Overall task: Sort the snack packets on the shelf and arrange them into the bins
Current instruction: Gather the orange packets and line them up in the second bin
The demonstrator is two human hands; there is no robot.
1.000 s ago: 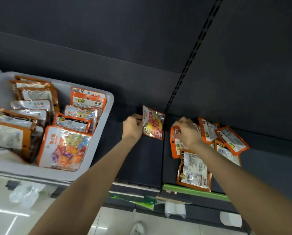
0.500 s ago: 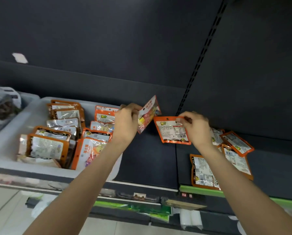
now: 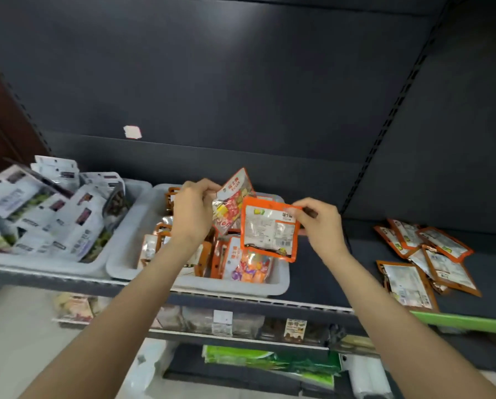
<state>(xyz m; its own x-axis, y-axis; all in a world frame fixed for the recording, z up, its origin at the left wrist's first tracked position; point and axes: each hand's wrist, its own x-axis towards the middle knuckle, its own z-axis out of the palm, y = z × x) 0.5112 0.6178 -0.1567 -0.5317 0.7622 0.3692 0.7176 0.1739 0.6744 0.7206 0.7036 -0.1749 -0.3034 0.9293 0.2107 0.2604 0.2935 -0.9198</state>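
Partway through sorting: left hand pinches a glossy candy packet and right hand pinches an orange-bordered packet, both above the grey plastic bin already holding similar flat foil pouches. About 5 loose packets remain on the dark shelf.

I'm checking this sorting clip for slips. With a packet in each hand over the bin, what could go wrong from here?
1. The left hand and right hand each pinch a packet by its top edge; one could slip.
2. The orange packet bin looks full, so added packets may slide over its rim.
3. The loose packets lie near the shelf's front edge.
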